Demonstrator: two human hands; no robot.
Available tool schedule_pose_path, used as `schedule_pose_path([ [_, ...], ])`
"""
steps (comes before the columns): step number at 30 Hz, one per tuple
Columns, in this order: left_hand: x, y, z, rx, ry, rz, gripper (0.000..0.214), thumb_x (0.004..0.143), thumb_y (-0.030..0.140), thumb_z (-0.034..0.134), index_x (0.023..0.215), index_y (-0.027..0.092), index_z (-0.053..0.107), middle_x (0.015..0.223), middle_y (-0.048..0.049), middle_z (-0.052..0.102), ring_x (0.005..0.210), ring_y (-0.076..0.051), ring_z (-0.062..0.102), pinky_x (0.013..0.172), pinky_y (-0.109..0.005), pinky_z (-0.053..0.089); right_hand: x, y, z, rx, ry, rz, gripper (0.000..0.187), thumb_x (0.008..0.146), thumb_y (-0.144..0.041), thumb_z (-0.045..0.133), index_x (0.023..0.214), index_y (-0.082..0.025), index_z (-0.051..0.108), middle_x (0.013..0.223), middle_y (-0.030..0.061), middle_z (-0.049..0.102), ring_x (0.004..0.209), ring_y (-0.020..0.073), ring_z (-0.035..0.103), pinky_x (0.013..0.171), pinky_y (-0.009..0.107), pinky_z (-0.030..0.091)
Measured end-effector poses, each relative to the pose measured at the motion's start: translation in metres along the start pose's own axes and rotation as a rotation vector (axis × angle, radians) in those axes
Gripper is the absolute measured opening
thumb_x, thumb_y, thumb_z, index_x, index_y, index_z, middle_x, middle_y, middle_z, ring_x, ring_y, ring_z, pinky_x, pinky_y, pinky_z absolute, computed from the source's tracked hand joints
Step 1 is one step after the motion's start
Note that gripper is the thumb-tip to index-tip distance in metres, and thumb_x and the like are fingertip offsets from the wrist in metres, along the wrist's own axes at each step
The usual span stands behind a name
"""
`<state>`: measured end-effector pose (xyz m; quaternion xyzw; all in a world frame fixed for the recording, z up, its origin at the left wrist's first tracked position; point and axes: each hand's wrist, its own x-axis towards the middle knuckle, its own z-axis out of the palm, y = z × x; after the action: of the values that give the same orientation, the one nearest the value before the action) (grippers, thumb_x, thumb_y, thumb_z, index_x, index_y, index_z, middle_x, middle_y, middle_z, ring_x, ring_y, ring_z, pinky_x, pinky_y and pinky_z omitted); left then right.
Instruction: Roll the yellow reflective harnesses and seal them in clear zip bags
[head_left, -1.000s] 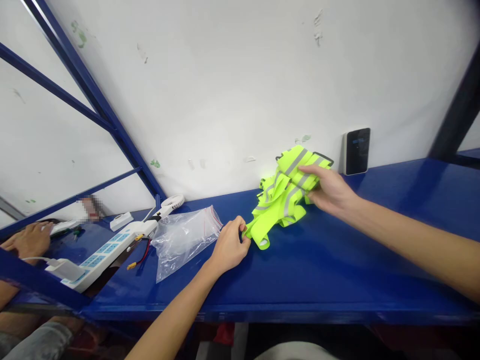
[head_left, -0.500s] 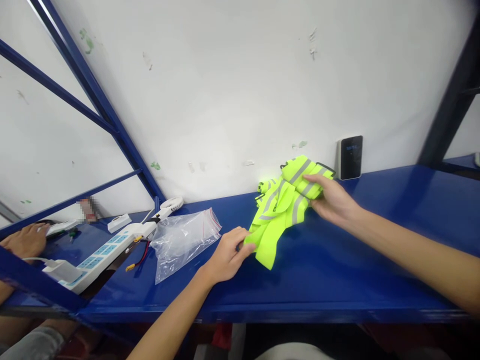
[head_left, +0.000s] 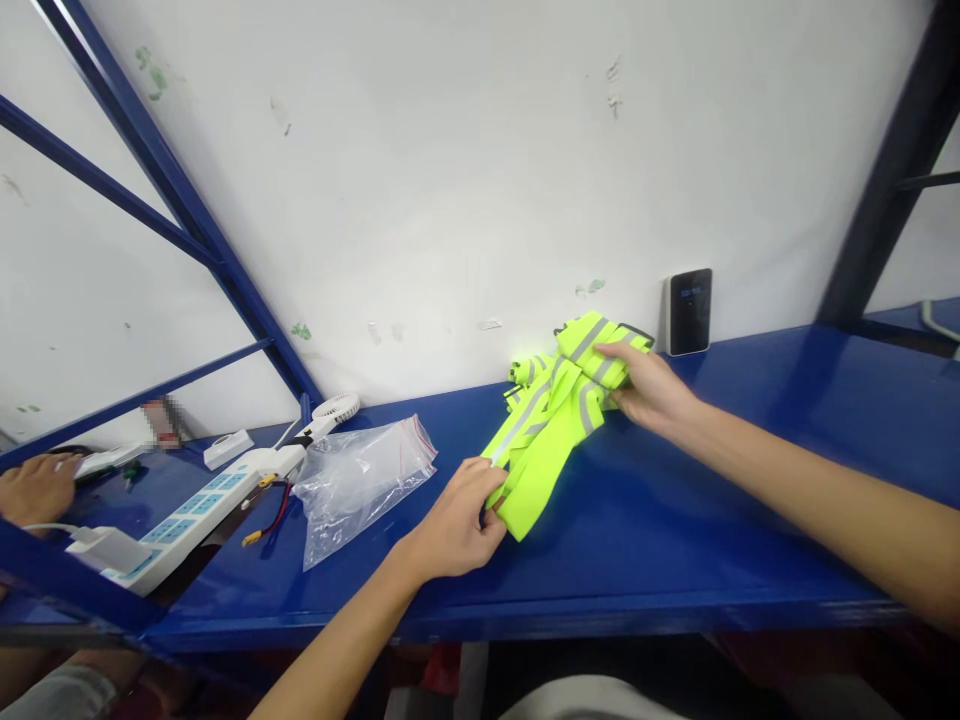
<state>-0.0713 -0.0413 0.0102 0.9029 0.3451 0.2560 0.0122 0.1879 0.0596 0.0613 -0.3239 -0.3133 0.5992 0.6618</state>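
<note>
A neon-yellow reflective vest (head_left: pixel 551 420) with grey stripes lies stretched across the blue shelf (head_left: pixel 675 540). My left hand (head_left: pixel 454 525) pinches its near end, fingers closed on the fabric. My right hand (head_left: pixel 649 385) grips the bunched far end close to the white wall. A clear zip bag (head_left: pixel 360 480) lies flat just left of my left hand.
A white power strip (head_left: pixel 187 510) with a plug and small wires lies at the left, with a small white fan (head_left: pixel 330 410) behind it. A dark device (head_left: pixel 688 311) leans on the wall. Another person's hand (head_left: pixel 34 490) rests at far left. Blue frame bars cross the left side.
My left hand has pulled the vest's near end toward me and down, stretching the fabric out. My right hand still holds the far end at about the same spot.
</note>
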Motion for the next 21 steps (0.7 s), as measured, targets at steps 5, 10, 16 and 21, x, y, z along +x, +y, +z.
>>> schedule_pose_path([
  [5,0.003,-0.002,-0.003,0.156,-0.016,0.051,0.033,0.067,0.006,0.04,0.097,0.018,0.046,0.079,-0.0028,0.055,0.07,-0.018,0.047,0.08,-0.037,0.041,0.002,-0.013,-0.002,0.009,0.008,-0.003,0.017,0.08,-0.006,0.061,0.091,-0.015,0.07,0.091,0.0066,0.076,0.079,0.0203,0.073,0.062,0.026,0.064],
  [10,0.007,-0.001,-0.001,0.296,0.062,0.071,0.013,0.077,0.019,0.047,0.09,0.018,0.048,0.073,-0.0028,0.056,0.063,-0.018,0.048,0.072,-0.037,0.04,0.004,-0.019,-0.006,-0.032,-0.015,-0.031,0.018,0.079,-0.005,0.062,0.093,-0.013,0.07,0.094,0.0082,0.076,0.08,0.0212,0.073,0.065,0.028,0.065],
  [16,0.007,-0.005,0.003,0.367,0.056,0.026,0.011,0.087,0.014,0.04,0.09,0.018,0.05,0.08,-0.0046,0.057,0.075,-0.019,0.055,0.073,-0.034,0.043,-0.002,-0.019,-0.006,-0.054,-0.084,-0.131,0.019,0.078,-0.009,0.064,0.095,-0.016,0.071,0.099,0.0065,0.075,0.091,0.024,0.072,0.076,0.034,0.064],
  [21,0.004,-0.005,0.003,0.269,-0.053,-0.073,0.018,0.085,0.013,0.043,0.1,0.017,0.052,0.123,-0.0143,0.044,0.078,-0.017,0.054,0.073,-0.034,0.048,-0.01,-0.009,-0.004,-0.088,-0.105,-0.156,0.015,0.078,-0.012,0.066,0.09,-0.018,0.072,0.1,0.0048,0.075,0.096,0.0257,0.07,0.079,0.036,0.063],
])
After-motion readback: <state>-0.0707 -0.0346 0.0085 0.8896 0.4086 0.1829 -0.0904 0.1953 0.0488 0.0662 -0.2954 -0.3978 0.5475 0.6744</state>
